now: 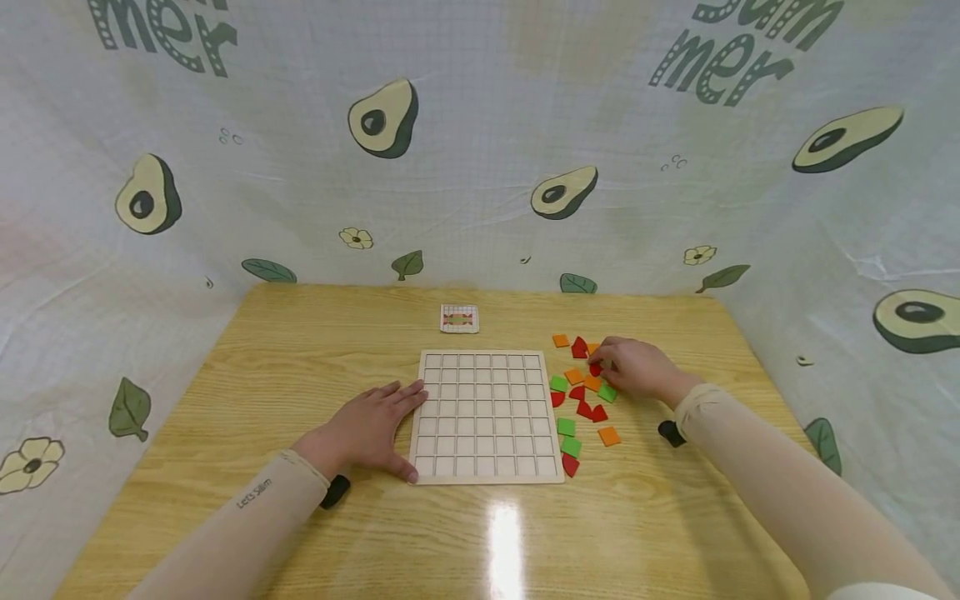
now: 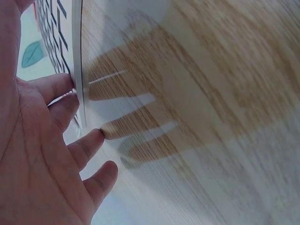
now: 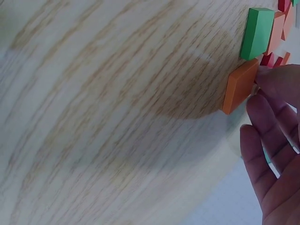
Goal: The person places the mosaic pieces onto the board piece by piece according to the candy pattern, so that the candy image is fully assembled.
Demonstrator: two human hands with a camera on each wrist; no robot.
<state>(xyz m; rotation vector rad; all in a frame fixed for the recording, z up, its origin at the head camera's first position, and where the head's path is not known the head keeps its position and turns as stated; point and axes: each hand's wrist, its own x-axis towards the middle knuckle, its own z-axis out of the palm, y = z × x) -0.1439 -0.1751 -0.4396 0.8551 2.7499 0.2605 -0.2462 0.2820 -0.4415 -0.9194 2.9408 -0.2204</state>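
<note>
A pale wooden grid board (image 1: pixel 485 408) with square cells lies flat on the table, all its cells bare. Along its left edge rests my left hand (image 1: pixel 375 425), fingers spread and thumb near the lower corner; in the left wrist view its fingertips meet the board's side. My right hand (image 1: pixel 637 367) is at the loose pieces right of the board, fingers bent, a red piece (image 1: pixel 596 369) pinched between thumb and forefinger. Seen from the right wrist, an orange square (image 3: pixel 240 86) lies beside the thumb, with a green square (image 3: pixel 258 33) behind it.
Several red rounded pieces (image 1: pixel 577 392), green squares (image 1: pixel 566 427) and orange squares (image 1: pixel 609 436) are scattered by the board's right side. A small pattern card (image 1: pixel 459 319) lies behind the board. A cloth printed with avocados (image 1: pixel 384 119) hangs around the wooden table (image 1: pixel 300 333).
</note>
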